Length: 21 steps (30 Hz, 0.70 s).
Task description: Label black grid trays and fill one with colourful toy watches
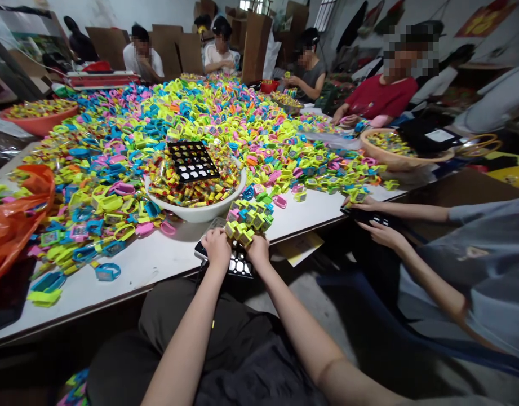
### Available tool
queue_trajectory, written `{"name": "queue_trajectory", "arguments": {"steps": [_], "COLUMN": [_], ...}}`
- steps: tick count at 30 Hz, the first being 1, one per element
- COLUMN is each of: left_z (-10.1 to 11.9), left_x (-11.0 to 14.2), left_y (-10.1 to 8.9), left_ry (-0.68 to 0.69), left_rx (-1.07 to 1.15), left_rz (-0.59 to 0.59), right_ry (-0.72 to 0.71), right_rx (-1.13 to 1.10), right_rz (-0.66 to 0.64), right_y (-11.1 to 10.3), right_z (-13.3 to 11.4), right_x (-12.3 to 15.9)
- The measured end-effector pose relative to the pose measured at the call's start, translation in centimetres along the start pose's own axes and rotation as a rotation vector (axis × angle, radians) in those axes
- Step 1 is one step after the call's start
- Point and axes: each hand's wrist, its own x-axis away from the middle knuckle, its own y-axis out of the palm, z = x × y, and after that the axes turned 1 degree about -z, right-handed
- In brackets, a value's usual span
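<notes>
My left hand (217, 247) and my right hand (258, 251) rest at the table's near edge over a black grid tray (239, 265). Both are curled, fingers closed down toward the tray. Between and just beyond them lies a small heap of yellow-green plastic toy pieces (247, 221); my right hand touches its near side. What each hand grips is hidden under the fingers. A white bowl (200, 213) full of small wrapped candies stands just behind, with another black grid tray (192, 160) lying on top.
A huge pile of bright toy watch pieces (158, 124) covers the white table (149, 259). An orange plastic bag (18, 214) sits at left. A co-worker's hands (371, 217) work at right over a black tray. Several people sit around the far side.
</notes>
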Motion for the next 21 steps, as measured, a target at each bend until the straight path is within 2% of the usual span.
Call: {"name": "queue_trajectory", "arguments": {"steps": [13, 16, 21], "left_z": [-0.3, -0.6, -0.2], "left_x": [0.1, 0.2, 0.7], "left_y": [0.3, 0.5, 1.2], "left_ry": [0.004, 0.072, 0.231], "left_rx": [-0.076, -0.04, 0.086], "left_rz": [0.001, 0.0, -0.056], "right_ry": [0.0, -0.025, -0.172], "right_rx": [0.059, 0.056, 0.077], "right_rz": [-0.02, -0.056, -0.14], "right_y": [-0.1, -0.7, -2.4], "right_z": [0.0, 0.6, 2.3], "right_x": [-0.1, -0.5, -1.6]}}
